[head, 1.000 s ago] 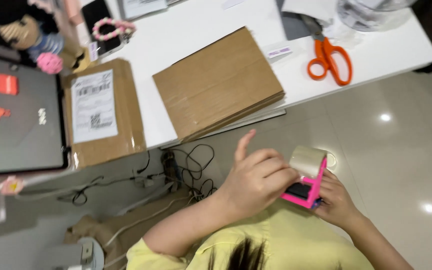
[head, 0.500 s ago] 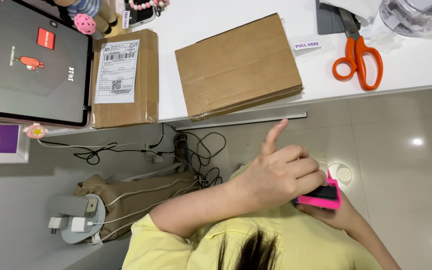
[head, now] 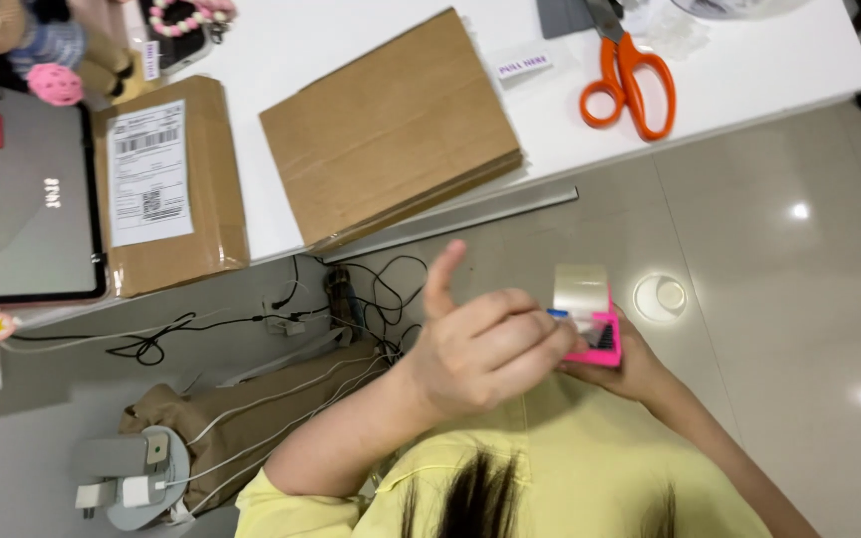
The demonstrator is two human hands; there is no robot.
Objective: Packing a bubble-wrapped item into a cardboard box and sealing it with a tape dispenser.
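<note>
Pink tape dispenser [head: 598, 334] with a roll of clear tape [head: 581, 290] on it sits near the person's chest, below the table edge, over the tiled floor [head: 779, 299]. Right hand [head: 622, 367] holds the dispenser from underneath, fingers wrapped around the pink body; most of this hand is hidden behind the left one. Left hand [head: 478, 344] is in front, on the left side of the dispenser, fingers curled narrow with the tips at the roll's edge and the thumb sticking up free. Cannot tell if the left fingertips pinch the tape end or only touch it. Person wears a yellow shirt [head: 560, 478].

Far side: white table [head: 351, 50]. Flat folded cardboard box [head: 391, 130] lies in the middle of it, tilted, one corner over the table edge. Left of it a sealed cardboard parcel [head: 166, 184] with a white shipping label. Further left a tablet [head: 17, 199] with a dark screen, touching the parcel's side. Orange-handled scissors [head: 630, 75] lie at the far right of the table, well apart from the hands. Small white sticker strip [head: 523, 66] between folded box and scissors. Crocheted doll [head: 12, 40] at far left corner.

Under the table: black cables [head: 251, 324], a tan bag [head: 241, 428], a grey charger stand [head: 127, 478] at near left.
</note>
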